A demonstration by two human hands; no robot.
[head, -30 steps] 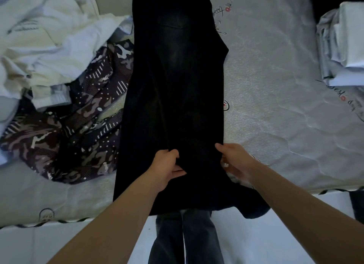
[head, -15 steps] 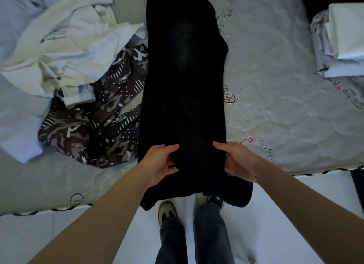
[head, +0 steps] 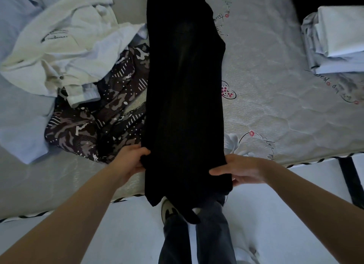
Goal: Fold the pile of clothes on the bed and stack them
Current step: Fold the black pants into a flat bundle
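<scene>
From the head view, your left hand [head: 131, 161] and right hand [head: 241, 171] each pinch an edge of the black garment [head: 183, 98] lying lengthwise on the bed [head: 275, 106], and its overhanging end could drag it floorward.

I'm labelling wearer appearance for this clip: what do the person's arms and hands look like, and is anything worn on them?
Both forearms are bare, with no sleeve in view. The left hand and right hand wear no gloves, and no rings, watch or bracelets show. No markings are visible on either arm in the dim light.
</scene>
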